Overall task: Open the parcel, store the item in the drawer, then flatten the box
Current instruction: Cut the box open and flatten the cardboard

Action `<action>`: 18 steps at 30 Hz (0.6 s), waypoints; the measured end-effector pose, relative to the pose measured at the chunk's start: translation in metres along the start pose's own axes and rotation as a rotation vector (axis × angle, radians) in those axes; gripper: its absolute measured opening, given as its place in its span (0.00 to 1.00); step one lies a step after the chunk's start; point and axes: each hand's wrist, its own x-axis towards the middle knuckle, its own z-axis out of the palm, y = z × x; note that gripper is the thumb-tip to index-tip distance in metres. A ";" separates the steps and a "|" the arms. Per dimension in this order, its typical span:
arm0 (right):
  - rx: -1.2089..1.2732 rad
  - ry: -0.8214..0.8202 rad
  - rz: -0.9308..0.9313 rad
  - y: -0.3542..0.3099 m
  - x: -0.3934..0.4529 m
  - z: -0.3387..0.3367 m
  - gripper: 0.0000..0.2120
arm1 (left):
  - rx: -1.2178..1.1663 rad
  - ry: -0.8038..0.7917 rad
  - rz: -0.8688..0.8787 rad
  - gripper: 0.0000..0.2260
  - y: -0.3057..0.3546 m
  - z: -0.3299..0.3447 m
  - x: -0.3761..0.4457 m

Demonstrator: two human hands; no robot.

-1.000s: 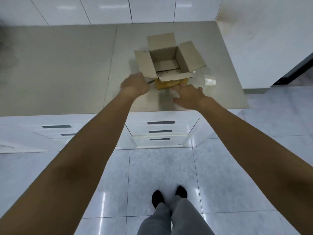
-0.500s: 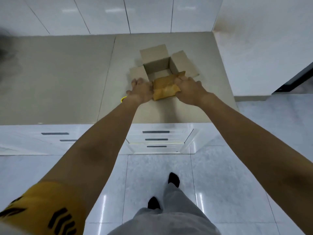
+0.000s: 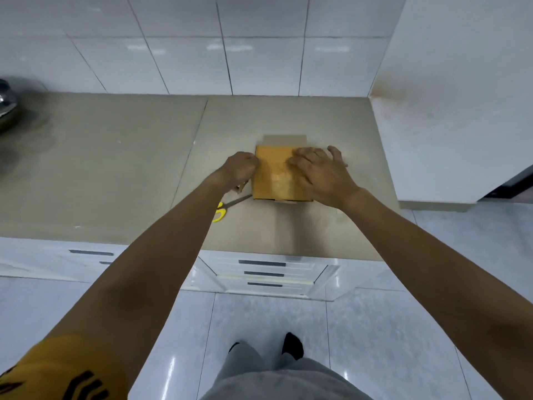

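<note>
A person stands at a grey bench [image 3: 115, 168], both bare arms stretched forward over it. A cardboard box [image 3: 277, 174], its upper face a warm yellow-brown, lies on the bench near the right end, a little back from the front edge. It looks pressed low, with one plain flap sticking out flat along its far side.

The right hand [image 3: 323, 174] lies open, palm down, fingers spread, on the right part of the box's top face. The left hand [image 3: 239, 171] is curled closed at the box's left edge, touching it; whether it pinches a flap there cannot be told. The box sits between the two hands.

The box is nearly square, slightly longer from front to back, its sides running square with the bench's front edge.

Just left of the box's near corner lie scissors [image 3: 227, 204] with yellow handles, blades pointing toward the box and partly hidden under the left forearm. At the far left edge of the bench a dark metal object [image 3: 5, 105] is only partly in view. Below the bench, white drawers [image 3: 262, 272] with dark slot handles stand straight below the box. White tiled wall [image 3: 230, 44] rises behind. Nothing lies on top of the box except the right hand.
</note>
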 end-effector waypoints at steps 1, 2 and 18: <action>0.013 0.030 -0.001 0.000 0.001 -0.002 0.19 | 0.031 -0.006 -0.013 0.10 0.006 -0.007 0.001; 0.010 0.067 -0.008 0.001 0.002 -0.004 0.18 | 0.060 -0.019 -0.033 0.11 0.012 -0.014 0.002; 0.039 -0.011 -0.001 0.007 0.005 -0.002 0.45 | 0.142 -0.089 -0.070 0.29 0.012 -0.042 0.016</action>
